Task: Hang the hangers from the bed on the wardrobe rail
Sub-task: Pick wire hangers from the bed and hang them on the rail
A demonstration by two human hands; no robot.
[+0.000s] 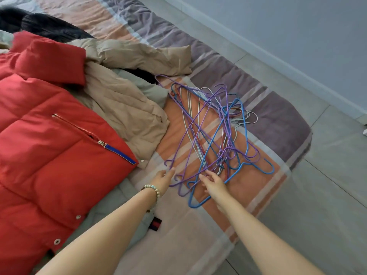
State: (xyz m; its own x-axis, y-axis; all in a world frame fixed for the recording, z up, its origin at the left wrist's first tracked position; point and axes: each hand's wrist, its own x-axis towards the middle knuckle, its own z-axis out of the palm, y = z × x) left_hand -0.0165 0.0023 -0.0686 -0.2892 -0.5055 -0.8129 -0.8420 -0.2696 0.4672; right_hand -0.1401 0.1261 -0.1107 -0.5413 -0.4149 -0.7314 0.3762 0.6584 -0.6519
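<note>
A tangled pile of thin wire hangers [214,133], purple, blue, white and red, lies on the striped bedcover near the bed's right edge. My left hand [163,179], with a bead bracelet at the wrist, reaches to the pile's near left end, fingers straight, tips at a purple hanger's hook. My right hand [213,184] lies over the near ends of a blue and a purple hanger with relaxed fingers, gripping nothing that I can see. The wardrobe rail is out of view.
A red puffer jacket [49,151] covers the bed's left side, over a beige jacket [123,104] with dark fur behind. The bed [278,120] ends at the right, where grey tiled floor [327,195] runs to a blue-grey wall.
</note>
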